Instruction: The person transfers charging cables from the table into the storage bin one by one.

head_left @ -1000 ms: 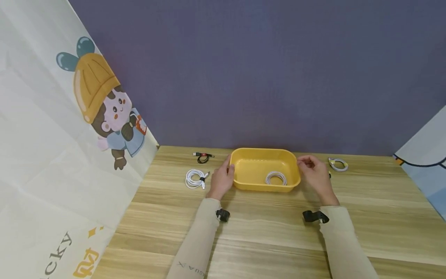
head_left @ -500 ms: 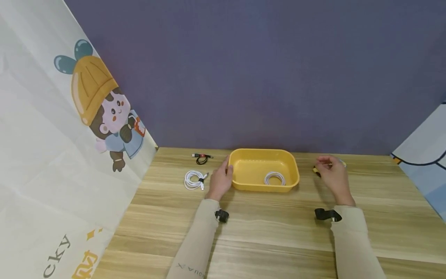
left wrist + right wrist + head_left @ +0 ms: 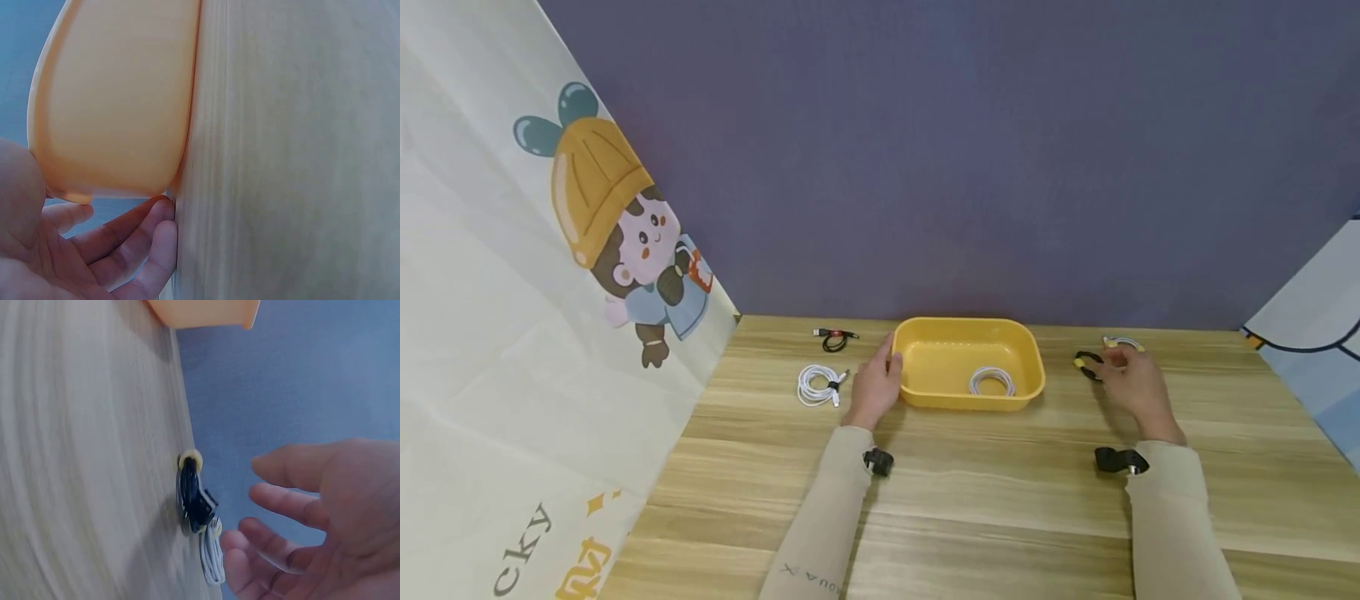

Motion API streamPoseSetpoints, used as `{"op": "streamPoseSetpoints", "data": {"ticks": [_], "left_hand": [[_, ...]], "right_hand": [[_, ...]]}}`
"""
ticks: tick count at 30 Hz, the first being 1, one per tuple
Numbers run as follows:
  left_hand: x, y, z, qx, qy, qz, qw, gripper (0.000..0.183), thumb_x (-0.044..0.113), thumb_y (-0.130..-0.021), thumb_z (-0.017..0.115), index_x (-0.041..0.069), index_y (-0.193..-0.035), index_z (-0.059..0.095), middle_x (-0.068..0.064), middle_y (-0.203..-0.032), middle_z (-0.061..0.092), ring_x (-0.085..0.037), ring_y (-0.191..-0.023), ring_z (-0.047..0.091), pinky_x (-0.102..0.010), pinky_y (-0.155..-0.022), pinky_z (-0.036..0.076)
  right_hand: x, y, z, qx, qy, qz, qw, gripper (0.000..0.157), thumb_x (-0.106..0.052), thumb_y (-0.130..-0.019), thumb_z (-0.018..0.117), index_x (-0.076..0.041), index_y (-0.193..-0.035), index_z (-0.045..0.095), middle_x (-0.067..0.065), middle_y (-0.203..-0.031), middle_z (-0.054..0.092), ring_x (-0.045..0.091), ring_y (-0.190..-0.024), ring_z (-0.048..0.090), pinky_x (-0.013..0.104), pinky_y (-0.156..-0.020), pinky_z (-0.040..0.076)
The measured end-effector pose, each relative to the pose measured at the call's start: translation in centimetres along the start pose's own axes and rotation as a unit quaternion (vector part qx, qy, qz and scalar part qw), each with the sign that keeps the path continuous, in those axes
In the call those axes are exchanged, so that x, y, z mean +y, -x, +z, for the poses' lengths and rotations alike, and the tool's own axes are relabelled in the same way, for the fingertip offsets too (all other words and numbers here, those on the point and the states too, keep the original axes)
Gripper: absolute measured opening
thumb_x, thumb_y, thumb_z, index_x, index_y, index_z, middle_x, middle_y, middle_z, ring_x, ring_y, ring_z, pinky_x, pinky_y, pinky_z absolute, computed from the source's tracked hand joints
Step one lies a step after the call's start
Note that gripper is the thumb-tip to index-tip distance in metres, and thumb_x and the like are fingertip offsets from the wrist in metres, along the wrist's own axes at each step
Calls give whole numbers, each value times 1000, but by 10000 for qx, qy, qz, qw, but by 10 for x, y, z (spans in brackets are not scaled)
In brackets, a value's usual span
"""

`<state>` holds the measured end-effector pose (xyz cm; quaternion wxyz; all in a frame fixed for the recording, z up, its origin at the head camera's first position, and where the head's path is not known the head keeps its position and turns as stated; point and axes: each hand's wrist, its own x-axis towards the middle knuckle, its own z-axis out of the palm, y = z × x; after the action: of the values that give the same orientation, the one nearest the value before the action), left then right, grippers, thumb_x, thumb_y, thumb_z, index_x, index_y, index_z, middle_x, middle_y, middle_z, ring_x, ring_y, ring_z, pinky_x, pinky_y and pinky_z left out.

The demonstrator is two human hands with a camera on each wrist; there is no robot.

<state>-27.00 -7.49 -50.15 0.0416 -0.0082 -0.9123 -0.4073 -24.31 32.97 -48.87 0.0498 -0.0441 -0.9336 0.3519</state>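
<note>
A yellow plastic basket (image 3: 966,402) stands on the table, with a coiled white cable (image 3: 975,383) inside near its front right. My left hand (image 3: 874,387) holds the basket's left end, thumb at the rim; in the left wrist view its other fingers (image 3: 164,247) lie bent beside the end wall, low by the tabletop. My right hand (image 3: 1138,387) is over the table right of the basket, fingers parted and bent in the right wrist view, nothing between them. Just left of its fingertips lies a coiled black cable (image 3: 187,487) with yellow ties. A grey-white coiled cable (image 3: 212,556) lies behind it, partly hidden.
Left of the basket lie a small black USB cable (image 3: 835,340) with a red tie and a larger white coiled cable (image 3: 817,387) with a black tie. A dark blue panel (image 3: 970,167) rises along the table's back edge; a printed white sheet (image 3: 497,300) hangs at left.
My right hand has moved from the basket's right end out to the right, over the cables there, which it now partly covers. The left hand stays at the basket's left end.
</note>
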Motion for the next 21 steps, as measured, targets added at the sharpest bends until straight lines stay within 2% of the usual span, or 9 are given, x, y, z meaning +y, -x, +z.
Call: {"op": "streamPoseSetpoints", "data": {"ticks": [2, 6, 8, 12, 17, 21], "left_hand": [[0, 0, 0, -9, -23, 2, 10000, 52, 35, -110, 43, 24, -160, 37, -16, -144, 61, -43, -113, 66, -58, -100, 51], [-1, -1, 0, 23, -60, 15, 10000, 52, 35, -110, 43, 24, -160, 37, -18, -138, 65, -40, -98, 68, -56, -92, 53], [-1, -1, 1, 26, -68, 27, 10000, 52, 35, -110, 43, 23, -160, 37, -18, -137, 66, -40, -96, 68, -56, -91, 54], [-1, -1, 1, -35, -54, 27, 10000, 52, 35, -110, 43, 23, -160, 37, -18, -138, 65, -39, -101, 68, -56, -94, 53], [0, -1, 0, -23, -46, -38, 10000, 52, 36, -110, 43, 27, -160, 36, -17, -141, 63, -41, -105, 68, -57, -97, 52], [-1, 0, -2, -25, -72, -28, 10000, 52, 37, -110, 42, 29, -161, 35, -16, -144, 61, -43, -114, 67, -57, -102, 50]], "right_hand": [[4, 0, -2, -186, 98, 37, 9998, 48, -23, -105, 52, 11, -139, 51, 43, -134, 49, 59, -117, 50, 67, -91, 45], [9, 0, -3, -555, 264, 102, 9981, 51, -27, -107, 49, 9, -142, 48, 43, -134, 49, 60, -117, 50, 67, -91, 45], [12, 0, -3, -693, 356, 126, 9969, 52, -30, -107, 49, 9, -142, 48, 43, -133, 50, 60, -117, 50, 67, -91, 45], [18, 1, -1, -865, 438, 181, 9951, 54, -31, -108, 47, 10, -144, 45, 43, -132, 51, 60, -117, 49, 68, -91, 45], [21, -2, 1, -846, 406, 81, 9956, 54, -30, -107, 49, 9, -144, 46, 43, -132, 53, 58, -116, 53, 65, -89, 46], [23, -4, 4, -739, 436, -8, 9963, 51, -28, -106, 51, 9, -141, 50, 40, -126, 56, 54, -108, 57, 61, -83, 48]]}}
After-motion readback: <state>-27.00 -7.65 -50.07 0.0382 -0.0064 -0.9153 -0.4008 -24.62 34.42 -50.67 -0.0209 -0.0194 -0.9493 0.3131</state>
